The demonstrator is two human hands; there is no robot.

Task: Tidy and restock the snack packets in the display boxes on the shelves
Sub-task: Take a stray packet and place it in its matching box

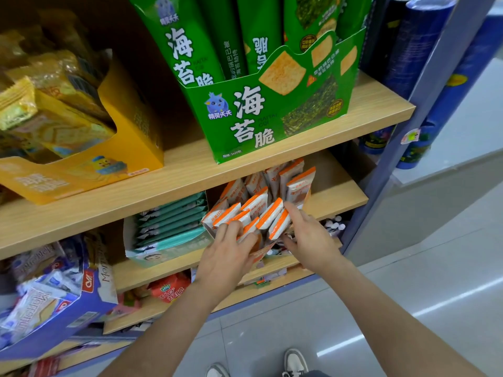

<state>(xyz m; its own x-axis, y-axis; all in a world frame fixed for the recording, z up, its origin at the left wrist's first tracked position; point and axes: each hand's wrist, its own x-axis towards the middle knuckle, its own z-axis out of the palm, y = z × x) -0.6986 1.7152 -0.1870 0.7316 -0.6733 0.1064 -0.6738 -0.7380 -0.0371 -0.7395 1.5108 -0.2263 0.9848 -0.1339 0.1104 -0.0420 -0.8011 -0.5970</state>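
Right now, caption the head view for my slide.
Left hand and right hand grip orange-and-white packets in a display box, beneath the green box.

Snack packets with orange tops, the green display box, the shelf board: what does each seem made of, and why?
Snack packets: probably thin plastic film, slightly glossy, with flat sealed tops. Green display box: printed cardboard, light sheen, with folded, cut edges. Shelf board: wood-look board, perhaps laminate, matte, with straight pale grain.
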